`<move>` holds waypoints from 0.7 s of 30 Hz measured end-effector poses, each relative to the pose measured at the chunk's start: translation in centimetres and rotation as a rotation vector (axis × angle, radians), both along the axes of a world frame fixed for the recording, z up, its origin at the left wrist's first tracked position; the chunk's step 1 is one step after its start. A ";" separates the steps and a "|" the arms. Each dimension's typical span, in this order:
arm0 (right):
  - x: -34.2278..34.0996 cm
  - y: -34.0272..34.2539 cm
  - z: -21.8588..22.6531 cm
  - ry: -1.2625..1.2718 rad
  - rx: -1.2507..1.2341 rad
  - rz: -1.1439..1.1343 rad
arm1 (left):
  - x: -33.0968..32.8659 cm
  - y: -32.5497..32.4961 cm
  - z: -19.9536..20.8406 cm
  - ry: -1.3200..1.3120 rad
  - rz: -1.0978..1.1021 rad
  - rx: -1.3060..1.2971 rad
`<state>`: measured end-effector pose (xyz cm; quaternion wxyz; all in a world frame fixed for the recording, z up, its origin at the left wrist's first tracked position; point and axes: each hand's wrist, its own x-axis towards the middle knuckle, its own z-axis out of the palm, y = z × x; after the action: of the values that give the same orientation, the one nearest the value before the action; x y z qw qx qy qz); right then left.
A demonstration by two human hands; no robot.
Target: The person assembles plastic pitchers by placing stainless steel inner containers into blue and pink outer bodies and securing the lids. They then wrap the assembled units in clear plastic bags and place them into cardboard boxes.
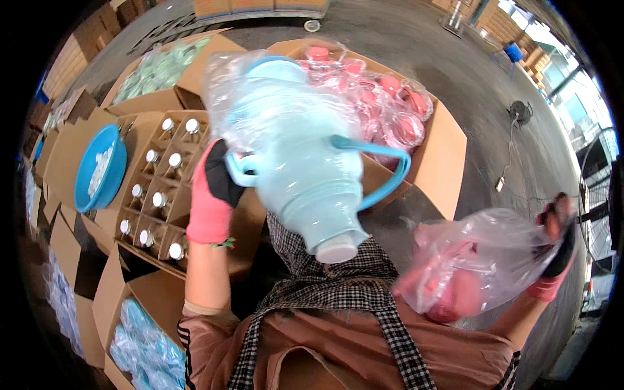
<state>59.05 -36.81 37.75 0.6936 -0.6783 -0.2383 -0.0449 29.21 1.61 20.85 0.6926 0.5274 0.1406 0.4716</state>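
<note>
Jug of pale blue plastic (311,162) is filling the middle of the view, being raised in front of the wearer's checked apron (331,283); its white cap (336,249) is pointing down toward the wearer, and clear wrapping (224,88) is covering its far end. The left hand (218,188), in a pink and black glove, is grasping the jug at its side, beside a small handle; its fingertips are partly hidden. A larger blue handle (390,182) is looping out on the right. The right hand (556,244), gloved alike and blurred, is clutching the edge of a clear plastic bag (510,244), which is holding pink pieces (455,292). Beyond the jug, an open carton (445,156) is holding wrapped pink items (390,107). To the left, a divided box (179,221) is holding white-capped bottles (159,198), while a blue basin (84,172) beside it is containing small white pieces (101,170). Wrapped blue items (146,351) are lying in another carton (156,296) at lower left.
</note>
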 end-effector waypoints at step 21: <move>6.8 9.5 -22.8 0.715 -0.115 0.769 | 16.0 -6.7 0.1 0.453 -0.265 0.406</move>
<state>65.84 -27.36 14.94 0.6596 -0.5518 -0.2204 0.4602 45.20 -5.14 20.96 0.5799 0.7598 0.1243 0.2665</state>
